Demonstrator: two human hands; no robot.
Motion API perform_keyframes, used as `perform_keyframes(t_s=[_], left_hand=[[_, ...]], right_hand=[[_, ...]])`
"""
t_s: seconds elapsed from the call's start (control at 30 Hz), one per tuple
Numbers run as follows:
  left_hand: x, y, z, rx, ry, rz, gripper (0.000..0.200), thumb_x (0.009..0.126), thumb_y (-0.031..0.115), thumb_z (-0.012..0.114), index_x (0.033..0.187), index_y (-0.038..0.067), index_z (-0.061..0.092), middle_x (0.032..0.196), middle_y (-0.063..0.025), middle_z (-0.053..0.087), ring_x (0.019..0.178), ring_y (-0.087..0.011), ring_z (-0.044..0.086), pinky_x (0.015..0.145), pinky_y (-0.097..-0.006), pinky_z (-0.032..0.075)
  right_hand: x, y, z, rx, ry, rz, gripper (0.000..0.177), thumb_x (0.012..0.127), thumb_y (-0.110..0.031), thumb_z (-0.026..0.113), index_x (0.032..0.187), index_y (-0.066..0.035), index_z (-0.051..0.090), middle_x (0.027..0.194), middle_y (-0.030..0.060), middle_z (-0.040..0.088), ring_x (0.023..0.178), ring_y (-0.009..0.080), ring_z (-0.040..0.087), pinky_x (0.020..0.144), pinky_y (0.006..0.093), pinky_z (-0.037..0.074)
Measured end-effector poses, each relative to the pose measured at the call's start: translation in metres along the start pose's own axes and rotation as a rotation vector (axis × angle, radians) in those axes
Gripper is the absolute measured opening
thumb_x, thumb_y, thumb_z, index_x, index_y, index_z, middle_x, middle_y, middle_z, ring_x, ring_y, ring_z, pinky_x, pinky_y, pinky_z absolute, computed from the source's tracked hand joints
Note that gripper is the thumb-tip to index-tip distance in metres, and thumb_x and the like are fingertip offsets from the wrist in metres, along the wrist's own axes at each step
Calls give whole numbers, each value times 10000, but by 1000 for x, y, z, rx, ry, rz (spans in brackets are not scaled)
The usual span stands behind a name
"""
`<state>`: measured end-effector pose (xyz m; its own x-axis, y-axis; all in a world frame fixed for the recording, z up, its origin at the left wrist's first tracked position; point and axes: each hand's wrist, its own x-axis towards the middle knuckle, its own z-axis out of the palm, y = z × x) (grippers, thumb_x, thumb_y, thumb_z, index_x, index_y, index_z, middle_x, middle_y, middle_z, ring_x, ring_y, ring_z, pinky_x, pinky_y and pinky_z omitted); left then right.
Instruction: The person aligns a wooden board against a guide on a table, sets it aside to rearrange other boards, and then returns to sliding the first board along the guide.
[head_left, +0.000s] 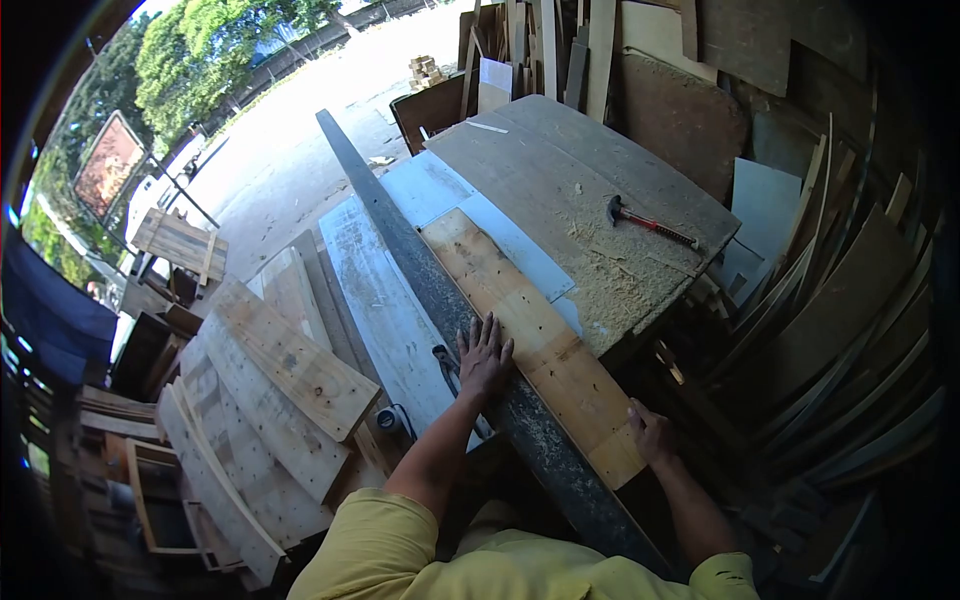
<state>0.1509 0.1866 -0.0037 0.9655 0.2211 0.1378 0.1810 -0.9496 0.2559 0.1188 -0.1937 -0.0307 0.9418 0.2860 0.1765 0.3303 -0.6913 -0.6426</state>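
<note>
A long light-brown wooden board (540,330), dotted with small dark holes, lies along the right side of a long dark, scuffed bar (430,270). My left hand (483,360) rests with its fingers spread on the bar and the board's left edge. At the board's near right edge, my right hand (652,434) grips it, thumb uppermost; its other fingers are partly hidden. Under the bar and board is a pale blue work surface (380,290). A hammer (650,222) with a red and black handle lies on the brown tabletop (550,150) among sawdust.
Several wooden panels (270,380) are stacked at my left, near a small round dark object (388,419). Sheets and strips of wood (840,330) lean along the right side. More boards (540,50) stand behind the table. A bright yard (290,150) opens at the far left.
</note>
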Motion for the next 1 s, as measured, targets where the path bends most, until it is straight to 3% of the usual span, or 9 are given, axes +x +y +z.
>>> perform_keyframes(t_s=[0.13, 0.23, 0.3, 0.4, 0.6, 0.8, 1.0], left_hand=[[1, -1, 0, -19, -11, -9, 660, 1001, 472, 334, 1523, 72, 276, 1613, -82, 199, 1501, -288, 96, 1198, -513, 0], [1, -3, 2, -19, -1, 1, 658, 1007, 470, 324, 1528, 74, 255, 1614, -95, 189, 1502, -289, 90, 1198, -503, 1], [0, -1, 1, -15, -9, -13, 660, 1007, 466, 325, 1528, 69, 250, 1614, -99, 188, 1502, -290, 89, 1199, -498, 3], [0, 1, -1, -2, -26, -31, 660, 1007, 458, 326, 1529, 62, 242, 1614, -102, 184, 1502, -293, 88, 1200, -496, 3], [0, 2, -1, -14, 9, -6, 645, 1010, 438, 338, 1520, 51, 265, 1612, -110, 190, 1502, -301, 85, 1198, -498, 1], [-1, 3, -2, -42, 18, 3, 630, 1012, 447, 340, 1516, 72, 293, 1610, -94, 200, 1499, -294, 104, 1202, -494, -1], [0, 1, 0, -18, 30, 15, 616, 1010, 439, 354, 1511, 84, 310, 1610, -105, 195, 1499, -301, 104, 1198, -505, 4]], right_hand=[[14, -13, 3, -19, -10, -3, 362, 982, -336, 523, 1185, -72, 665, 791, 230, 666, 739, 400, 669, 642, 458, 540], [21, -29, 1, -107, -57, 68, 365, 981, -335, 523, 1163, -57, 672, 824, 205, 678, 797, 390, 674, 711, 459, 540], [23, -35, 3, -76, 299, -104, 341, 973, -309, 538, 1125, -40, 681, 864, 172, 688, 860, 362, 670, 781, 442, 525], [17, -23, 6, 84, 266, -71, 308, 966, -277, 547, 1072, -27, 691, 875, 152, 695, 890, 330, 661, 815, 416, 507], [32, -31, 13, 118, 274, -121, 269, 958, -247, 547, 1008, -36, 706, 867, 139, 697, 844, 309, 660, 783, 409, 494], [70, -55, 24, 72, 322, -241, 234, 945, -245, 538, 943, -76, 701, 821, 72, 694, 796, 260, 649, 856, 422, 411], [106, -60, 53, 33, 292, -272, 247, 929, -276, 525, 833, -84, 648, 777, 79, 668, 779, 276, 630, 857, 439, 397]])
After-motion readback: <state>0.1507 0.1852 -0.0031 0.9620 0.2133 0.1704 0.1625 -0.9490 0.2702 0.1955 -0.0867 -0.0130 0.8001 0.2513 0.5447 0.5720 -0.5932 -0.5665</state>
